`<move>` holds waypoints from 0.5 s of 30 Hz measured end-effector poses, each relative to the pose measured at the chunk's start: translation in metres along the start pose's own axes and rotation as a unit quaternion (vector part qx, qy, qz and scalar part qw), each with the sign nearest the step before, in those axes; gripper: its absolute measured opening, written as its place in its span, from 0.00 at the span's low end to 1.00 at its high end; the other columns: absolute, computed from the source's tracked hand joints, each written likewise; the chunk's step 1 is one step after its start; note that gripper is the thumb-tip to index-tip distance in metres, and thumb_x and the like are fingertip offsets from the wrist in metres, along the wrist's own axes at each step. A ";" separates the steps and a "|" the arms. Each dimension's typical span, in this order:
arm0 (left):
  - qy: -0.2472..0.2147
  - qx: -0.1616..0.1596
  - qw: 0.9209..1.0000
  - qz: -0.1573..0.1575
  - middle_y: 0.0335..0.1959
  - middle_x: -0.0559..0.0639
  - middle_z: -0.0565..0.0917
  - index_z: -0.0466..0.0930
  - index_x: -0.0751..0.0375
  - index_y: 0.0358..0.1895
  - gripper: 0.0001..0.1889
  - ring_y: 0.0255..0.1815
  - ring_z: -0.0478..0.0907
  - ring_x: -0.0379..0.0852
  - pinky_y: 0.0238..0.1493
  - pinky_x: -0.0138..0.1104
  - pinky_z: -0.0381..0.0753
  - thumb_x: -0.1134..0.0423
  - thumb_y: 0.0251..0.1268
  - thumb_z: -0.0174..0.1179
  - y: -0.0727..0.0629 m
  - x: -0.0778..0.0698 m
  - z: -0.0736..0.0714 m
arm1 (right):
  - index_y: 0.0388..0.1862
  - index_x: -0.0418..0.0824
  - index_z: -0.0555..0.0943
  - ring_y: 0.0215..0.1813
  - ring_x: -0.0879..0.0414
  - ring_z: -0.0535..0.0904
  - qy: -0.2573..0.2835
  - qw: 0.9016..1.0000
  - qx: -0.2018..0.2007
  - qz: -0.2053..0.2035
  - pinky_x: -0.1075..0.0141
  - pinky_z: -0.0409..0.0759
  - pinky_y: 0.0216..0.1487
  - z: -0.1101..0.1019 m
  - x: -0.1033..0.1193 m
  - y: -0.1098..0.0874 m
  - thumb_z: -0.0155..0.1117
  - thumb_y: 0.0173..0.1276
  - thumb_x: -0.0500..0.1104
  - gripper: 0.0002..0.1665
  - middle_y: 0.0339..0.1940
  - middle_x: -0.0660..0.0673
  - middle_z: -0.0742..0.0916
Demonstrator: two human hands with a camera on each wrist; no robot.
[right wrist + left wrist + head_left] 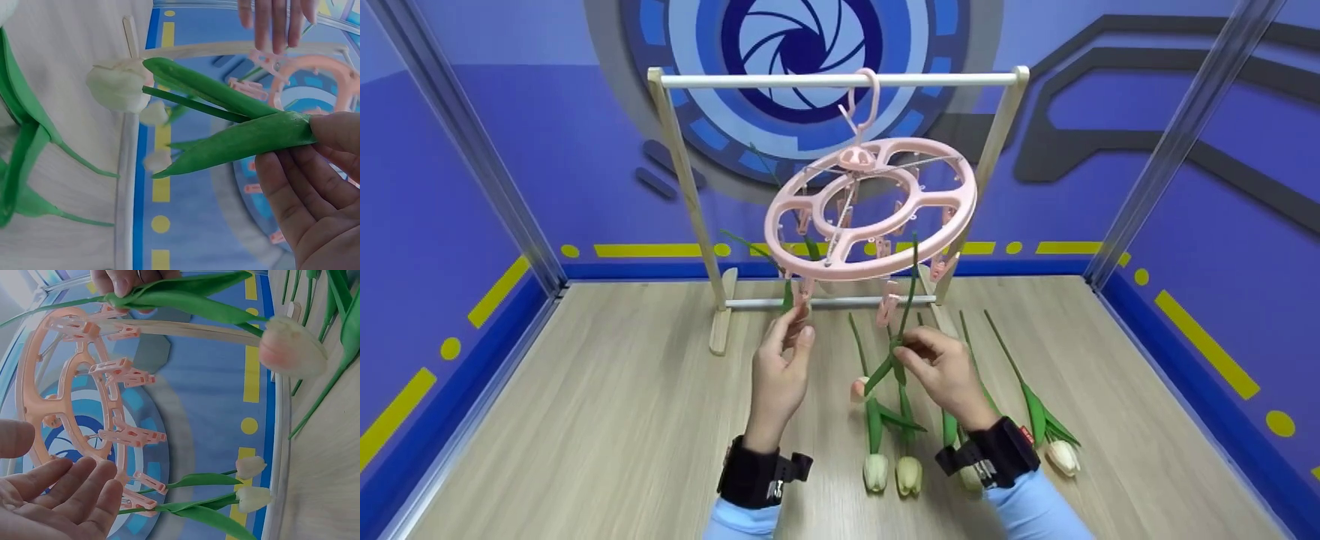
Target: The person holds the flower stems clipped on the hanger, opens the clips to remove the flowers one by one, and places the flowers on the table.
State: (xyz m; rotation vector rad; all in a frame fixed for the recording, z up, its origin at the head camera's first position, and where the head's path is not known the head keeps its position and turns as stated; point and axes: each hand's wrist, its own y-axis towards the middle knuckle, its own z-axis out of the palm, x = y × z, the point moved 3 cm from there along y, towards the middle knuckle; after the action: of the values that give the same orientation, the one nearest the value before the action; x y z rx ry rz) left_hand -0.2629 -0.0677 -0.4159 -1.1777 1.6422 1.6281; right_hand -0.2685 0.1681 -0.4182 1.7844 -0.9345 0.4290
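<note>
My right hand (949, 371) pinches an artificial tulip (225, 126) by its green stem and leaves. The tulip hangs blossom down, its pale pinkish bloom (292, 346) below the hand and its thin stem pointing up. My left hand (781, 375) is raised under the near left rim of a round pink clip hanger (877, 266). In the left wrist view its fingers (73, 495) are extended and the thumb stands apart, with nothing between them. Close to those fingertips in the head view is a pink clip (804, 289). Two white tulips (253, 500) hang from clips at the hanger's far side.
The hanger hooks over the white bar (780, 80) of a wooden stand (682, 172). Several tulips lie on the wood-grain table (607, 420), among them a white one (1063, 457) at right and a yellowish one (909, 476) in front. Blue patterned walls enclose the back and sides.
</note>
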 end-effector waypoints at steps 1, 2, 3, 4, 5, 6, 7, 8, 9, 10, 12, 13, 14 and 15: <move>0.004 0.003 1.000 0.002 0.61 0.64 0.82 0.74 0.71 0.69 0.20 0.60 0.80 0.59 0.60 0.52 0.79 0.67 0.79 0.56 0.000 0.000 -0.001 | 0.41 0.36 0.88 0.33 0.58 0.83 0.002 1.000 -0.003 0.004 0.71 0.81 0.35 -0.002 0.000 0.001 0.69 0.68 0.28 0.07 0.34 0.45 0.89; 0.009 0.006 1.000 0.004 0.61 0.64 0.82 0.74 0.71 0.69 0.20 0.61 0.80 0.59 0.61 0.53 0.78 0.67 0.79 0.55 0.000 0.000 -0.001 | 0.42 0.36 0.88 0.33 0.59 0.83 0.006 1.000 -0.006 0.010 0.72 0.80 0.35 -0.005 0.000 0.001 0.69 0.68 0.28 0.07 0.34 0.44 0.89; 0.016 0.009 1.000 0.006 0.61 0.64 0.82 0.74 0.70 0.69 0.21 0.61 0.80 0.59 0.61 0.52 0.78 0.66 0.79 0.55 -0.001 0.000 -0.002 | 0.42 0.36 0.88 0.33 0.59 0.83 0.007 1.000 -0.009 0.015 0.72 0.80 0.35 -0.007 -0.001 0.001 0.69 0.68 0.28 0.07 0.34 0.44 0.89; 0.021 0.013 1.000 0.007 0.62 0.64 0.82 0.74 0.70 0.69 0.21 0.62 0.80 0.59 0.61 0.53 0.78 0.66 0.79 0.55 -0.001 0.000 -0.003 | 0.43 0.37 0.88 0.33 0.59 0.83 0.010 1.000 -0.011 0.020 0.73 0.80 0.35 -0.009 -0.001 0.002 0.69 0.68 0.29 0.07 0.35 0.44 0.89; 0.026 0.015 0.999 0.008 0.61 0.63 0.82 0.74 0.70 0.69 0.21 0.62 0.79 0.59 0.61 0.53 0.78 0.65 0.80 0.55 -0.002 0.000 -0.004 | 0.43 0.37 0.88 0.33 0.59 0.84 0.013 0.999 -0.012 0.026 0.73 0.80 0.35 -0.012 -0.001 0.002 0.69 0.69 0.29 0.07 0.35 0.44 0.89; 0.033 0.017 0.999 0.010 0.62 0.63 0.82 0.75 0.70 0.69 0.20 0.63 0.79 0.59 0.61 0.54 0.78 0.65 0.80 0.55 -0.003 0.000 -0.005 | 0.43 0.37 0.88 0.34 0.59 0.84 0.016 0.999 -0.013 0.031 0.73 0.80 0.36 -0.014 -0.002 0.002 0.69 0.69 0.29 0.08 0.35 0.44 0.89; 0.039 0.018 0.999 0.011 0.62 0.63 0.82 0.75 0.70 0.69 0.20 0.63 0.79 0.58 0.61 0.54 0.78 0.64 0.80 0.55 -0.003 0.000 -0.006 | 0.44 0.36 0.88 0.34 0.58 0.84 0.019 0.999 -0.014 0.035 0.73 0.80 0.36 -0.015 -0.002 0.003 0.69 0.69 0.29 0.08 0.35 0.44 0.90; 0.047 0.020 0.999 0.012 0.62 0.62 0.81 0.75 0.69 0.68 0.20 0.63 0.79 0.58 0.62 0.54 0.78 0.64 0.80 0.55 -0.004 0.001 -0.007 | 0.45 0.36 0.88 0.34 0.58 0.85 0.023 0.999 -0.013 0.038 0.73 0.81 0.36 -0.017 -0.003 0.003 0.68 0.70 0.29 0.07 0.35 0.44 0.90; 0.053 0.021 0.998 0.013 0.62 0.62 0.81 0.75 0.69 0.68 0.20 0.63 0.79 0.58 0.62 0.54 0.78 0.63 0.80 0.55 -0.005 0.001 -0.009 | 0.45 0.35 0.88 0.34 0.57 0.85 0.025 0.999 -0.013 0.043 0.72 0.81 0.37 -0.018 -0.004 0.002 0.68 0.70 0.30 0.07 0.35 0.45 0.90; 0.058 0.022 0.998 0.014 0.62 0.63 0.81 0.75 0.70 0.68 0.20 0.63 0.79 0.58 0.62 0.55 0.77 0.63 0.81 0.55 -0.006 0.001 -0.010 | 0.45 0.35 0.88 0.34 0.58 0.85 0.028 0.998 -0.013 0.048 0.72 0.81 0.37 -0.019 -0.005 0.002 0.68 0.70 0.30 0.07 0.35 0.44 0.90; 0.069 0.025 0.997 0.017 0.62 0.64 0.81 0.75 0.69 0.68 0.20 0.64 0.78 0.59 0.63 0.55 0.77 0.62 0.81 0.55 -0.007 0.002 -0.012 | 0.45 0.34 0.87 0.34 0.58 0.84 0.028 0.998 -0.015 0.055 0.72 0.80 0.36 -0.021 -0.008 0.002 0.68 0.70 0.30 0.07 0.34 0.43 0.89; 0.073 0.028 0.997 0.018 0.63 0.64 0.80 0.75 0.69 0.68 0.20 0.64 0.78 0.59 0.64 0.55 0.77 0.62 0.81 0.55 -0.007 0.002 -0.013 | 0.45 0.34 0.87 0.34 0.59 0.84 0.027 0.998 -0.016 0.060 0.72 0.80 0.37 -0.022 -0.010 0.002 0.68 0.71 0.31 0.06 0.34 0.43 0.89; 0.078 0.030 0.996 0.019 0.63 0.64 0.80 0.75 0.69 0.68 0.21 0.64 0.78 0.60 0.64 0.55 0.76 0.62 0.81 0.55 -0.008 0.002 -0.014 | 0.45 0.34 0.87 0.33 0.59 0.84 0.026 0.997 -0.017 0.065 0.72 0.80 0.36 -0.023 -0.011 0.001 0.68 0.71 0.31 0.06 0.34 0.43 0.89; 0.082 0.031 0.996 0.020 0.63 0.64 0.80 0.75 0.69 0.68 0.21 0.64 0.78 0.60 0.64 0.55 0.76 0.62 0.81 0.55 -0.008 0.003 -0.015 | 0.44 0.34 0.87 0.33 0.59 0.83 0.024 0.997 -0.019 0.071 0.72 0.80 0.36 -0.024 -0.013 0.001 0.68 0.71 0.32 0.06 0.33 0.43 0.89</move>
State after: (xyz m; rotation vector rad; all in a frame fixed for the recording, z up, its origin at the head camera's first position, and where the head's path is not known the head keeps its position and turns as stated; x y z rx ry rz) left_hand -0.2539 -0.0821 -0.4208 -1.2847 1.8158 1.5277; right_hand -0.2740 0.1944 -0.4169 1.6717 -1.0323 0.5384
